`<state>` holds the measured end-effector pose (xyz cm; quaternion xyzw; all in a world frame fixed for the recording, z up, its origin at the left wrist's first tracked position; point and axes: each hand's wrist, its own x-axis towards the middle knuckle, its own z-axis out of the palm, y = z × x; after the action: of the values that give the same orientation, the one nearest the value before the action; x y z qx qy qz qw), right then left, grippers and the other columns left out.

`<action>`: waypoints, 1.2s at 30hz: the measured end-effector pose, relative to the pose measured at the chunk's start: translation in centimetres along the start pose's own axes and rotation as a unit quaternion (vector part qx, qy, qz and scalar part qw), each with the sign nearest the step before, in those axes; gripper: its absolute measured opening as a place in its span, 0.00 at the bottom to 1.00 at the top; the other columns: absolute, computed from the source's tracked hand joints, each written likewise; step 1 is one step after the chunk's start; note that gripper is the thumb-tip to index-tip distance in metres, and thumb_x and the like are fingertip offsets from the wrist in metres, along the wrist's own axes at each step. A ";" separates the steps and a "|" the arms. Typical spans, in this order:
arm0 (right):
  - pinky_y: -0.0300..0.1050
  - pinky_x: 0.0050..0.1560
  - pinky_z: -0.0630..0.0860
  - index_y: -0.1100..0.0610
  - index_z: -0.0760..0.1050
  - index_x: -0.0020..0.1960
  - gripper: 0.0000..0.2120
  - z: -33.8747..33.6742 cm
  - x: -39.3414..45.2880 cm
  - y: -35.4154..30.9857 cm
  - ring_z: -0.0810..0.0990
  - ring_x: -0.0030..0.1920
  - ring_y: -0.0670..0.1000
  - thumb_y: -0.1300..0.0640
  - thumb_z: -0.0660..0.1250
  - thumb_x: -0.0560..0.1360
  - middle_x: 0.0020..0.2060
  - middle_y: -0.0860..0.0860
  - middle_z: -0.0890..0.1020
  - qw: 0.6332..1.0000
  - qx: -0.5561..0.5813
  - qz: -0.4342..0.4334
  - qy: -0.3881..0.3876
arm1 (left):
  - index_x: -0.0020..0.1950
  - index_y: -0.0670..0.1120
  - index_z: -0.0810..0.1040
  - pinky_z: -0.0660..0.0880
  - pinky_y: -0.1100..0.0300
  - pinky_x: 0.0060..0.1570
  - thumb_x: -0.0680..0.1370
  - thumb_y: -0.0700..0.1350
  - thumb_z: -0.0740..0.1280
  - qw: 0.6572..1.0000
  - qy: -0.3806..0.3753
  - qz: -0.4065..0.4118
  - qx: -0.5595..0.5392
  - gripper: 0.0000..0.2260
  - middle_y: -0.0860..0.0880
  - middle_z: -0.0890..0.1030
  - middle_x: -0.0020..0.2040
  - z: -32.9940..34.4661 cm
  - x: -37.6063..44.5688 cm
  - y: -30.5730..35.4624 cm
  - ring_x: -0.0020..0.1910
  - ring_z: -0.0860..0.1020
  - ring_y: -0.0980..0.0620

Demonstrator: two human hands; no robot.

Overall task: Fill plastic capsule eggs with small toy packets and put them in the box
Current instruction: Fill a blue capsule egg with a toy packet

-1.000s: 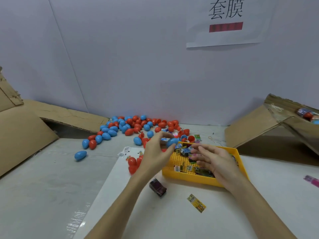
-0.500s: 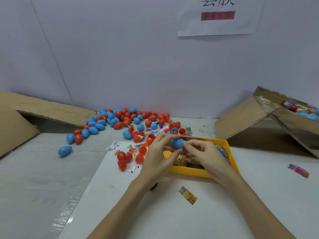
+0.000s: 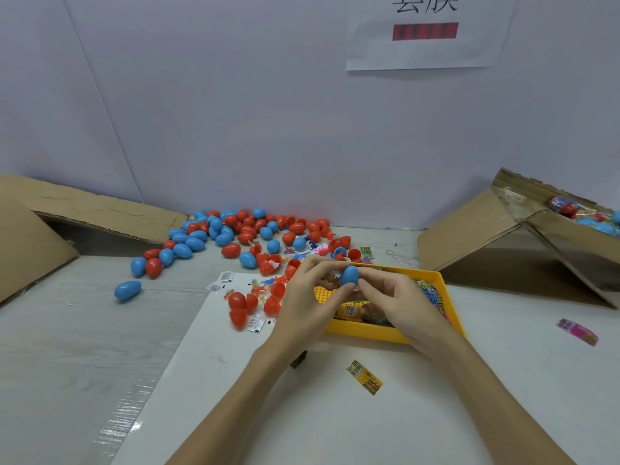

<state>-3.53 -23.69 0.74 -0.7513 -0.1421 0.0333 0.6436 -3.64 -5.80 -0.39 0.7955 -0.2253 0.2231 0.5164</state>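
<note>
**Blue egg held over the yellow tray**

Above the yellow tray (image 3: 396, 332) of toy packets, both hands pinch one blue capsule egg (image 3: 350, 275): the left hand (image 3: 310, 298) from its left side, the right hand (image 3: 399, 302) from its right. Behind them, red and blue eggs (image 3: 235, 234) lie scattered on the worktop (image 3: 84, 347). The cardboard box (image 3: 543, 236) at far right holds more eggs. One loose packet (image 3: 364, 381) lies near the forearms.

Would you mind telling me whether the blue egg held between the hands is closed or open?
Cannot tell: only its rounded blue egg shell shows, pinched between left hand and right hand; fingers cover the rest.
</note>
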 end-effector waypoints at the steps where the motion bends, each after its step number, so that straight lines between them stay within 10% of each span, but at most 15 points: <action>1: 0.40 0.48 0.83 0.46 0.78 0.66 0.13 0.0 0.0 -0.1 0.85 0.57 0.45 0.58 0.62 0.85 0.57 0.42 0.86 1.000 0.024 0.006 -0.005 | 0.64 0.46 0.81 0.81 0.56 0.53 0.78 0.44 0.74 1.000 0.003 0.005 0.006 0.15 0.52 0.78 0.58 0.0 0.0 0.0 0.55 0.79 0.53; 5: 0.41 0.46 0.83 0.45 0.82 0.61 0.11 0.1 0.0 -0.4 0.86 0.55 0.48 0.47 0.69 0.79 0.54 0.46 0.87 0.999 0.038 0.012 0.030 | 0.65 0.47 0.81 0.78 0.63 0.55 0.78 0.40 0.74 0.996 -0.016 0.062 0.069 0.16 0.51 0.79 0.59 0.2 -0.2 -0.4 0.57 0.78 0.55; 16: 0.36 0.40 0.80 0.53 0.82 0.62 0.10 0.2 -0.1 -0.2 0.87 0.47 0.47 0.59 0.66 0.83 0.52 0.49 0.87 0.993 0.014 -0.014 0.116 | 0.64 0.46 0.79 0.79 0.64 0.55 0.79 0.39 0.72 0.997 0.016 0.014 0.077 0.14 0.51 0.79 0.60 -0.2 -0.1 -0.5 0.55 0.80 0.56; 21: 0.42 0.64 0.76 0.53 0.84 0.56 0.14 1.1 -0.2 0.5 0.78 0.63 0.44 0.67 0.64 0.82 0.62 0.46 0.82 0.942 -0.259 -0.070 0.201 | 0.61 0.47 0.76 0.82 0.59 0.51 0.78 0.34 0.70 0.996 0.050 -0.025 0.065 0.14 0.48 0.80 0.58 -0.9 0.3 -0.8 0.56 0.81 0.51; 33: 0.48 0.79 0.52 0.48 0.77 0.72 0.17 2.9 0.0 1.1 0.62 0.79 0.45 0.49 0.60 0.86 0.76 0.43 0.72 0.897 -0.430 -0.104 0.029 | 0.56 0.47 0.80 0.80 0.55 0.55 0.81 0.38 0.69 0.985 0.142 -0.085 0.059 0.06 0.52 0.77 0.57 -1.4 0.5 -0.7 0.58 0.78 0.52; 36: 0.50 0.79 0.61 0.51 0.78 0.70 0.16 2.7 -0.1 1.0 0.69 0.75 0.46 0.57 0.61 0.85 0.72 0.46 0.77 0.909 -0.401 -0.112 0.024 | 0.58 0.47 0.79 0.80 0.55 0.55 0.80 0.37 0.69 0.985 0.135 -0.088 0.063 0.09 0.51 0.77 0.58 -1.5 0.5 -0.5 0.59 0.78 0.51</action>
<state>-4.06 -21.22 -0.73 -0.9260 -0.2109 -0.1168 0.2906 -3.13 -4.32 0.07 0.8054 -0.0684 0.2962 0.5089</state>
